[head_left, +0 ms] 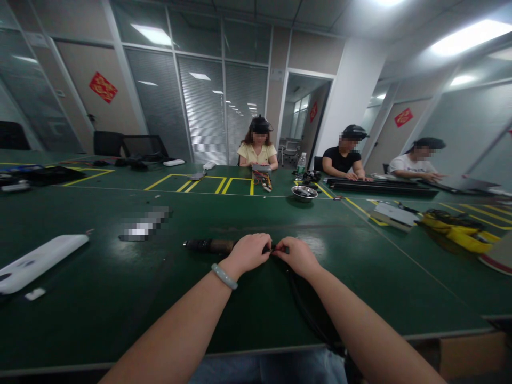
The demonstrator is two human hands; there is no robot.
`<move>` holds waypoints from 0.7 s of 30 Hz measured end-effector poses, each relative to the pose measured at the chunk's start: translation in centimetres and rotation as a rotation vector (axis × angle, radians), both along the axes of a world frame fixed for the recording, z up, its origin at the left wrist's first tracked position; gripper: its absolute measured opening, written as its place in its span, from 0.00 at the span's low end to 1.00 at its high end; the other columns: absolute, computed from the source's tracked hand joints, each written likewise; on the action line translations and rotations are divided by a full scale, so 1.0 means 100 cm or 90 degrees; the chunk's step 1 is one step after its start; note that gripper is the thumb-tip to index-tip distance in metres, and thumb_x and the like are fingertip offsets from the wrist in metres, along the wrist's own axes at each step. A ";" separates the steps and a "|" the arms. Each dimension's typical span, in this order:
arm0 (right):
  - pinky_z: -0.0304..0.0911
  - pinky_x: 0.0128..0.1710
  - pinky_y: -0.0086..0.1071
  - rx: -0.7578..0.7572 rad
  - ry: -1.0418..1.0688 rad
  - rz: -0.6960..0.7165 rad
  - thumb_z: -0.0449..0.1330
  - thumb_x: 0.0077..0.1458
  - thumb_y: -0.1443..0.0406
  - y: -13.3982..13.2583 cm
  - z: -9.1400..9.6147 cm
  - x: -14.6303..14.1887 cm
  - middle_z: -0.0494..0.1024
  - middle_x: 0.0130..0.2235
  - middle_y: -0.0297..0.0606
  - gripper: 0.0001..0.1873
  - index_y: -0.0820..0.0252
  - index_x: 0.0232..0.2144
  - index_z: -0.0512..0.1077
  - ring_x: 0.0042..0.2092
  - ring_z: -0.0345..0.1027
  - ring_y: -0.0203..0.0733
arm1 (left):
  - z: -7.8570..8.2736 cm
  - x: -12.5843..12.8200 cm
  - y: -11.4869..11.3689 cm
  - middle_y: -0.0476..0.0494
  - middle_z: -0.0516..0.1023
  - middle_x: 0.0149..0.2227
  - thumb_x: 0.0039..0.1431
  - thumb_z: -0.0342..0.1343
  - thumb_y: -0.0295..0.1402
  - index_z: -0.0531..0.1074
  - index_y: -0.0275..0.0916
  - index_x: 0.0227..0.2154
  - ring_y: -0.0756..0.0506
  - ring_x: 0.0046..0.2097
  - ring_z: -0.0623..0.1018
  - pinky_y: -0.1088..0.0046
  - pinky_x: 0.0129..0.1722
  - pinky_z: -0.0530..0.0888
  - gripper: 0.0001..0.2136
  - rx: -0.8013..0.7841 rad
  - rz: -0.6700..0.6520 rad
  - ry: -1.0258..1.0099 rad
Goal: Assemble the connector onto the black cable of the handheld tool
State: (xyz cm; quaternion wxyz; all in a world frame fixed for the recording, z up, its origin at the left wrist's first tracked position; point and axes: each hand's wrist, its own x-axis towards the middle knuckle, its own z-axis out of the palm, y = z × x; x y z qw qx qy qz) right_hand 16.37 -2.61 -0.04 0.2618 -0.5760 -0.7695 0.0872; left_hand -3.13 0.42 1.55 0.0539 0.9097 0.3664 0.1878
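A dark, tube-shaped electric screwdriver (210, 245) lies across the green table, its metal tip to the left. Around its rear end my left hand (250, 249) is closed, with a pale bangle on the wrist. My right hand (296, 256) meets it from the right, thumb and finger pinched on the end of a black cable (298, 296). From there the cable curves down toward the table's near edge. The join between screwdriver and cable is mostly hidden by my fingers.
A white power bank-like case (42, 261) lies at left, beside a small white piece (35, 294). A metal bowl (304, 193) of dark parts stands farther back. White boxes (394, 215) and yellow straps (460, 232) lie at right. Several people work across the table.
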 end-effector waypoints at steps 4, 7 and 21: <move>0.57 0.35 0.30 -0.006 0.000 -0.005 0.64 0.53 0.59 0.000 0.000 0.000 0.77 0.34 0.34 0.07 0.55 0.32 0.77 0.36 0.68 0.39 | 0.001 0.000 -0.001 0.47 0.75 0.40 0.57 0.55 0.32 0.69 0.42 0.36 0.45 0.43 0.74 0.69 0.44 0.69 0.04 -0.005 0.001 0.010; 0.57 0.35 0.30 -0.021 0.012 -0.009 0.63 0.53 0.59 0.000 0.000 -0.001 0.78 0.35 0.34 0.07 0.55 0.32 0.78 0.37 0.68 0.40 | 0.002 0.000 -0.001 0.47 0.75 0.39 0.58 0.55 0.33 0.69 0.42 0.36 0.45 0.42 0.75 0.69 0.42 0.69 0.04 -0.004 0.002 0.012; 0.58 0.36 0.30 -0.052 0.033 0.009 0.64 0.51 0.59 0.002 -0.001 -0.001 0.78 0.34 0.32 0.07 0.54 0.32 0.78 0.37 0.69 0.39 | 0.002 0.000 -0.001 0.49 0.75 0.38 0.57 0.56 0.34 0.69 0.43 0.35 0.46 0.41 0.74 0.71 0.40 0.68 0.04 0.002 0.004 0.015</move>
